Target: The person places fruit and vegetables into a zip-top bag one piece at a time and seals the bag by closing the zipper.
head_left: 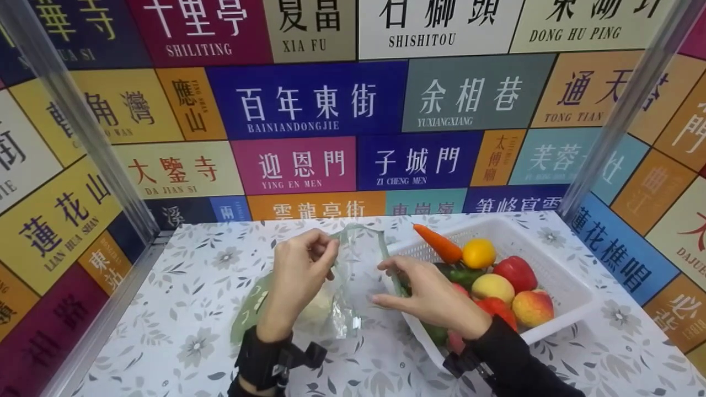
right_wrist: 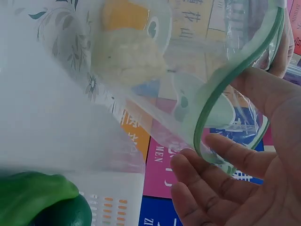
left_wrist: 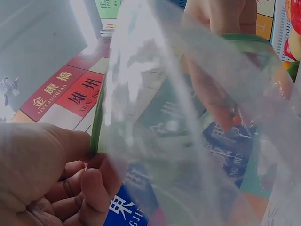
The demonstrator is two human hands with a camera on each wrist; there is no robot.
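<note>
Panel (head_left: 309,102) reading "BAINIANDONGJIE" stands behind left grip (head_left: 302,270), pinching a clear bag (head_left: 337,320), right grip (head_left: 430,292) wide.

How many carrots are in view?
1 carrot: at the far left of the white basket, beside a round yellow fruit; others may be hidden beneath.
</note>
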